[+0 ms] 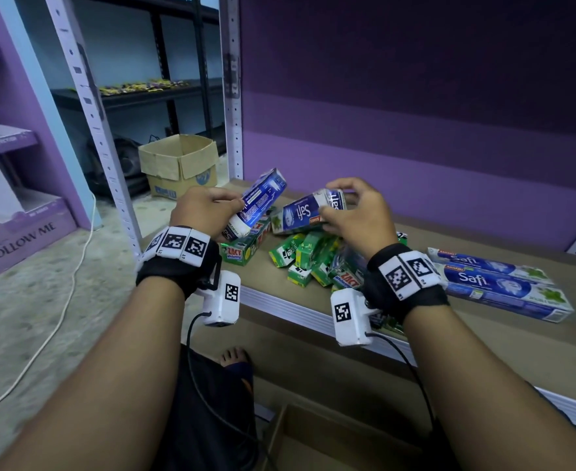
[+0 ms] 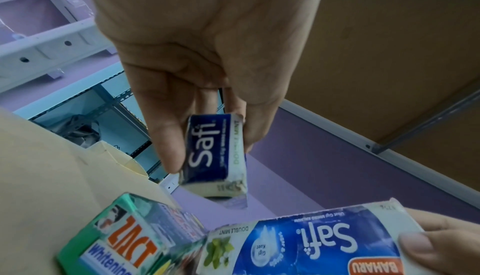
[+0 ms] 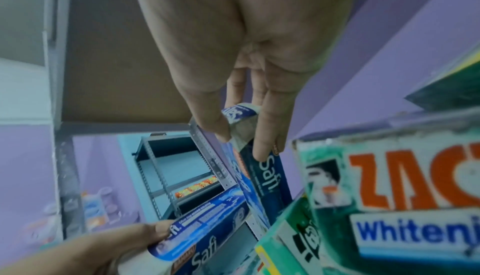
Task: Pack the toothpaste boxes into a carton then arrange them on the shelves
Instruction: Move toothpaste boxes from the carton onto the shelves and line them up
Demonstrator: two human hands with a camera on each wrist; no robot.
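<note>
Brown board shelf [image 1: 483, 338], purple back wall [image 1: 415, 113]. Left hand [image 1: 205, 209], right hand [image 1: 354, 215] each grip blue Safi toothpaste box [image 1: 261, 198] above green Zact box pile [image 1: 300, 256] near shelf's left edge. Head view only: open cardboard carton [image 1: 179, 164] on floor.

Purple wall [image 1: 415, 96], speckled grey floor [image 1: 25, 300], perforated white uprights [image 1: 232, 96], dim black rack [image 1: 164, 93] behind.

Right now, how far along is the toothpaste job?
It looks like the shelf-arranging stage. Done: two Safi boxes lie side by side on the shelf board. In hand: the left hand holds one blue Safi box, and the right hand has its grip on another Safi box. Left: the green Zact boxes remain in a loose heap, unsorted.
</note>
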